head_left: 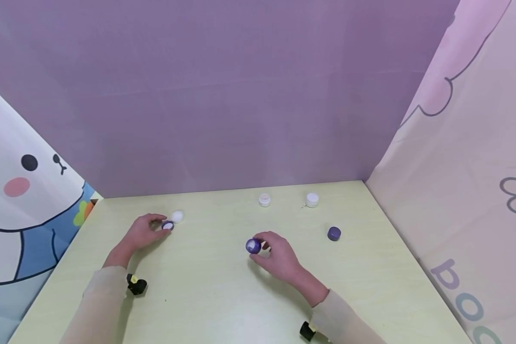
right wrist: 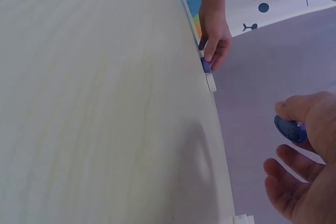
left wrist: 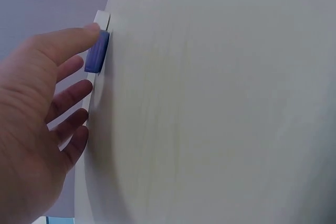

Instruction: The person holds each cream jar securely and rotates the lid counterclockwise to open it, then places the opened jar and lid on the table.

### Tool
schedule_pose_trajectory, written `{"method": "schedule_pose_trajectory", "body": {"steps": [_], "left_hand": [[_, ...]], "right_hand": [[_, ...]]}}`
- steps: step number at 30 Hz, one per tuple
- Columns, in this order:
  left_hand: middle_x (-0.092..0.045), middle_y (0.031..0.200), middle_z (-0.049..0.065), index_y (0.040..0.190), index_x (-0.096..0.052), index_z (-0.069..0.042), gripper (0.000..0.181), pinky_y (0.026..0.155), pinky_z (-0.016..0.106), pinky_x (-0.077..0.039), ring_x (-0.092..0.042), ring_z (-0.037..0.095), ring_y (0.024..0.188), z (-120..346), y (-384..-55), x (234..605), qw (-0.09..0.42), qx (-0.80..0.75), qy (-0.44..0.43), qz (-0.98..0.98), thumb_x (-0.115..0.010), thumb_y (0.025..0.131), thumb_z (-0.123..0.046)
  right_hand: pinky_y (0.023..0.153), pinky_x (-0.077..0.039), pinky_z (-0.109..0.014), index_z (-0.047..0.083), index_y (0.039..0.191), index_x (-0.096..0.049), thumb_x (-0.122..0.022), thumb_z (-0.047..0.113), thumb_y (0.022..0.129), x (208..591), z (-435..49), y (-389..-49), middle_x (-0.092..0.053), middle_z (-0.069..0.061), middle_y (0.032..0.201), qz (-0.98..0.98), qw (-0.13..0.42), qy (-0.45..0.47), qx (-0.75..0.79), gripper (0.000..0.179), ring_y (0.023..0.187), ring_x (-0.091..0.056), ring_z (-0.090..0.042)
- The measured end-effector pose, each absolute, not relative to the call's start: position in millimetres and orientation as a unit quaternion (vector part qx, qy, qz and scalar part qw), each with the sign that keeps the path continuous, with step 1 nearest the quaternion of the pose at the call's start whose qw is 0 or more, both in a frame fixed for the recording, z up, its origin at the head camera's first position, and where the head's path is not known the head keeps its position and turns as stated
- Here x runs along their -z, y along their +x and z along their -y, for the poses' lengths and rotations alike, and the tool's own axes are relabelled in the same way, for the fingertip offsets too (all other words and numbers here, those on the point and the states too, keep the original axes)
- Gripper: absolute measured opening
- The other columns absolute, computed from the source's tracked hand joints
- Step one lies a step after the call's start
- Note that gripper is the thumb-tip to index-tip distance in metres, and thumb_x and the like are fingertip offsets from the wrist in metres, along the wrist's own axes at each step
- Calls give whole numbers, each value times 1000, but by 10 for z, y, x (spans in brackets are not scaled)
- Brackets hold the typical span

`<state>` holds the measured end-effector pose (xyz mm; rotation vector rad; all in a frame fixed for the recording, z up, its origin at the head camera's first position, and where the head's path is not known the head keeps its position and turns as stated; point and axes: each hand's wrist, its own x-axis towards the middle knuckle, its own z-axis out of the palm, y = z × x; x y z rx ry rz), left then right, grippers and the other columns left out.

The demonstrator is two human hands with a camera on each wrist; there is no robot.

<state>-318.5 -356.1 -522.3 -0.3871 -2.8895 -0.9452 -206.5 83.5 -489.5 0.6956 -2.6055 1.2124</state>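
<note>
My left hand (head_left: pixel 145 231) pinches a small purple lid (head_left: pixel 167 225) with a white inside, down on the tabletop. In the left wrist view the thumb lies against the side of this purple lid (left wrist: pixel 97 52), while the other fingers are spread loosely behind. Right beside it lies a white lid (head_left: pixel 177 216). Above the middle of the table, my right hand (head_left: pixel 281 258) holds a small round purple jar (head_left: pixel 253 246) between thumb and fingertips. The right wrist view shows the raised purple jar (right wrist: pixel 290 129) partly covered by the thumb.
Two small white jars (head_left: pixel 264 199) (head_left: pixel 311 199) stand near the table's back edge. Closer to the right side is another purple round piece (head_left: pixel 334 233). A purple curtain (head_left: pixel 223 95) hangs behind the pale wooden table (head_left: pixel 206 296), with printed cloth on both sides.
</note>
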Motion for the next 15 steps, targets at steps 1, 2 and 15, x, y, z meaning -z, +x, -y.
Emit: {"method": "schedule_pose_trajectory", "body": {"steps": [1,2,15], "left_hand": [[-61,117,26,117,-65,2,48,98,59,-36,-51,46,114,3552,-3175,5220,39,310,-127,941,-79,83,-28],[-61,118,26,119,-64,2,48,99,60,-35,-51,46,115,3542,-3163,5217,39,314,-127,940,-78,84,-28],[-54,121,30,130,-52,7,48,96,61,-35,-47,47,114,3217,-2966,5042,96,340,-178,918,-71,89,-11]], "right_hand": [[74,-53,-28,12,112,-65,-81,19,80,4898,-835,-2066,-64,2,104,879,96,231,-407,36,86,-62,-15],[74,-53,-29,12,111,-66,-81,20,80,4904,-837,-2068,-64,2,103,879,100,227,-407,36,86,-62,-16],[78,-51,-36,12,110,-71,-83,25,77,4973,-899,-2184,-63,-2,100,875,163,215,-401,38,93,-63,-24]]}}
